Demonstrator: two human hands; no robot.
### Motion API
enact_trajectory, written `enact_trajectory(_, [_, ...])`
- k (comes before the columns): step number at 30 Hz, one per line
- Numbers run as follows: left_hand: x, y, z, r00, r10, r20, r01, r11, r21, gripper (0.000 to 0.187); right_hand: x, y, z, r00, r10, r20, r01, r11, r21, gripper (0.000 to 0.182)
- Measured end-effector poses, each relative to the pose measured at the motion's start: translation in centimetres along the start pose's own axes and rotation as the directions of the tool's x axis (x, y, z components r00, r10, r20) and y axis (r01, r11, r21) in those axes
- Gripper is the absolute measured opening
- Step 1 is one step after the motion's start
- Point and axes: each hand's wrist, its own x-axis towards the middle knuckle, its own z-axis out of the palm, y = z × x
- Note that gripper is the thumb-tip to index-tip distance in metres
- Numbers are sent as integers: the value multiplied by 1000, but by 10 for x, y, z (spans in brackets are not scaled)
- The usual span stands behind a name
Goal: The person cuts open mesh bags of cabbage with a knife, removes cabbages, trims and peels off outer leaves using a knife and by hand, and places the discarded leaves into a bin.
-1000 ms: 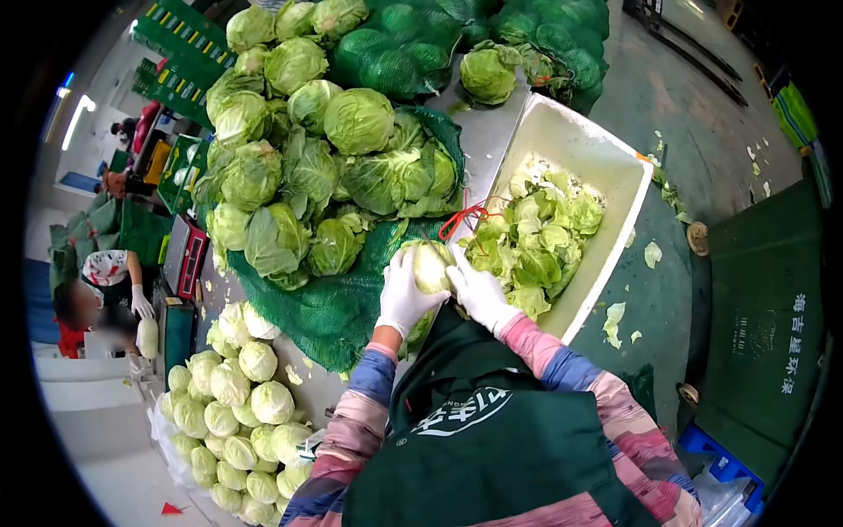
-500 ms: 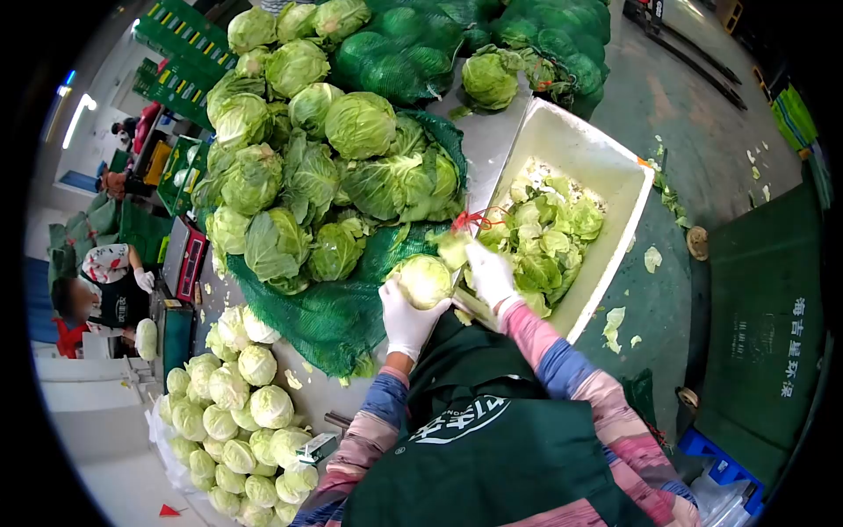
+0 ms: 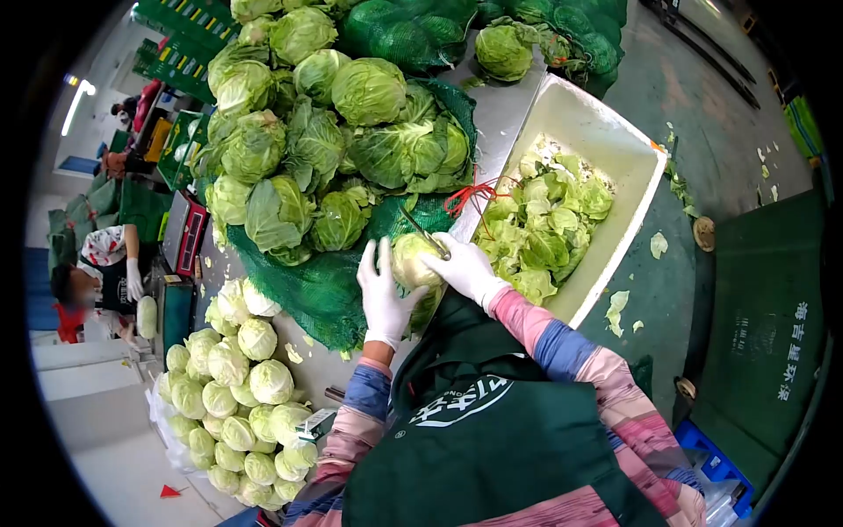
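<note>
A trimmed pale green cabbage is between my two white-gloved hands, above the green net at the table's near edge. My left hand is at its left side, fingers spread and thumb beneath, not closed round it. Closed on a knife, my right hand rests against the cabbage's right side. The knife's dark blade points up and left across the top of the cabbage; its handle is mostly hidden in the glove. Below the cabbage, greener leaf shows partly behind my left thumb.
Untrimmed cabbages are heaped on green netting ahead. A white foam box of cut leaves stands at right, red string beside it. Trimmed cabbages are piled at left. Another person works at far left beside a scale.
The cabbage has turned, its pale cut face no longer towards me. My left hand has loosened its grip and spread its fingers. My right hand has come down-left onto the cabbage; a loose leaf is gone.
</note>
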Motion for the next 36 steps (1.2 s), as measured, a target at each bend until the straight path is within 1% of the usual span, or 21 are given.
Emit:
enact_trajectory(1, [3,-10,5,991,113,76,-108,992,-70,96,6,9,3,1000,-10,-27,12,998,62,51])
enact_trajectory(2, [4,-22,15,969,150,198,-112,975,-193,92,16,32,14,991,-55,-125,83,971,224,42])
enact_trajectory(4, [8,-22,15,945,193,264,-135,966,-221,91,29,61,-4,975,183,-128,-179,983,45,35])
enact_trajectory(5, [8,-22,16,946,194,260,-138,966,-219,91,26,72,-11,973,201,-118,-207,977,-43,33])
enact_trajectory(6, [9,-20,19,975,91,201,-41,969,-242,92,20,77,-17,970,219,-108,-232,964,-130,31])
enact_trajectory(7, [9,-19,20,989,-15,147,55,961,-271,93,16,78,-15,981,102,-167,-137,967,-214,35])
enact_trajectory(8, [9,-21,19,989,-12,150,52,962,-268,93,9,79,-9,980,105,-169,-140,968,-209,35])
enact_trajectory(9, [14,-19,14,958,-115,261,182,952,-247,94,-2,53,-15,977,206,-50,-196,967,164,39])
enact_trajectory(10, [20,-16,9,907,-216,363,307,927,-214,95,-8,35,-18,964,249,96,-263,825,501,44])
enact_trajectory(12, [26,-10,5,862,-227,454,343,919,-192,93,-11,17,-16,964,180,194,-258,801,540,53])
enact_trajectory(13, [26,-11,13,966,-90,241,120,986,-114,85,-8,18,-12,965,172,196,-253,796,550,53])
enact_trajectory(14, [27,-13,20,995,90,32,-90,996,14,78,-4,21,-11,967,161,197,-246,791,560,54])
enact_trajectory(16, [35,-7,20,993,115,27,-111,989,-102,74,-3,20,-16,965,160,210,-253,782,569,57])
enact_trajectory(18, [39,-1,17,914,-198,353,295,923,-247,77,-7,15,-19,962,158,224,-262,772,580,60])
enact_trajectory(19, [37,-2,20,968,-78,240,127,973,-195,82,-13,10,-21,977,101,188,-180,863,472,61])
enact_trajectory(22, [36,11,19,951,-121,285,131,991,-15,86,-20,10,-13,995,-70,68,73,996,-42,64])
enact_trajectory(24, [35,6,23,945,-115,306,125,992,-13,88,-26,10,-2,993,-117,-18,112,978,-177,60])
enact_trajectory(26, [33,0,26,971,43,235,-47,999,15,87,-27,10,0,994,-105,-8,101,969,-227,61])
enact_trajectory(30, [35,2,30,962,6,271,-12,1000,22,88,-22,8,0,995,-68,75,88,950,-299,70])
enact_trajectory(34, [22,12,35,976,-25,218,22,1000,15,94,-12,11,-2,995,-94,-32,80,951,-300,58])
enact_trajectory(36, [17,14,40,994,-14,112,11,1000,27,99,-5,14,-12,999,-33,36,37,990,-138,52])
